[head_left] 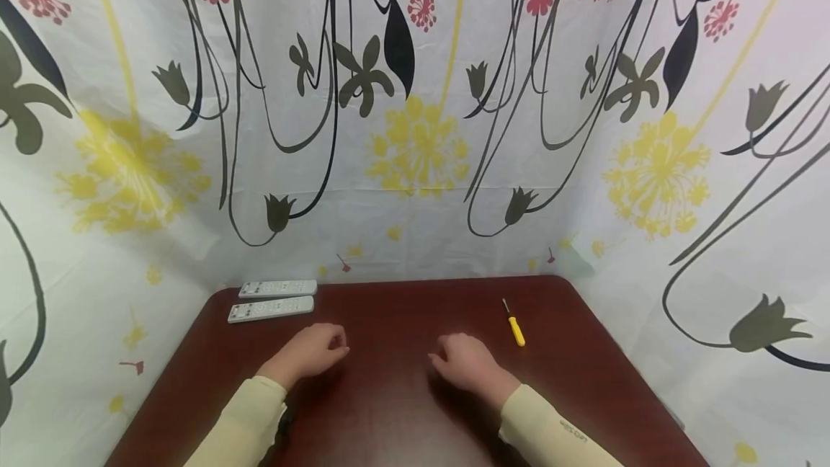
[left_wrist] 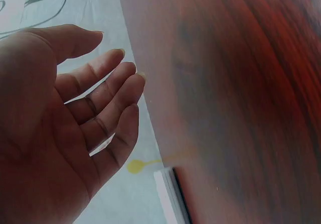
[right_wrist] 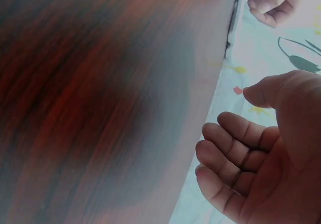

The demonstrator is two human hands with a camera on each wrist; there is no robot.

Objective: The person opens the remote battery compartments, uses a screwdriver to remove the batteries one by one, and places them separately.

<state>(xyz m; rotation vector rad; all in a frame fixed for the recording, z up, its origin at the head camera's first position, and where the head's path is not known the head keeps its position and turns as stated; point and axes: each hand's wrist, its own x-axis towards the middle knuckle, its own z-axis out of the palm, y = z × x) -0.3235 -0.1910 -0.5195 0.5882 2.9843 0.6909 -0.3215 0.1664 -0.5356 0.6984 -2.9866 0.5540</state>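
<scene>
- So my left hand (head_left: 311, 350) is over the left half of the table (head_left: 389, 409), fingers loosely curled, thumb well apart from them, bare palm showing. Middling gap, neither wide nor pinched.
- Nearest stuff to it: two white remotes in the far left corner, buttons up. The nearer remote (head_left: 271, 309) sits a bit left of and beyond my hand, slightly angled. The farther remote (head_left: 277, 289) lies just behind it, almost parallel.
- My right hand (head_left: 468, 365) is over the right half, pretty much the same deal: relaxed curl, thumb off the fingers, bare palm.
- Closest thing to that one is a screwdriver (head_left: 514, 323), to the right and a little farther out. Yellow handle toward me, metal shaft pointing far and slightly left.
- Both hands throw shadows on the dark red-brown wood and are well apart from each other.
- Pale yellow sleeves on me, tiny dark lettering on the right sleeve (head_left: 551, 429).
- White fabric (head_left: 402, 236) with big flower prints runs along the left, far and right sides.
</scene>
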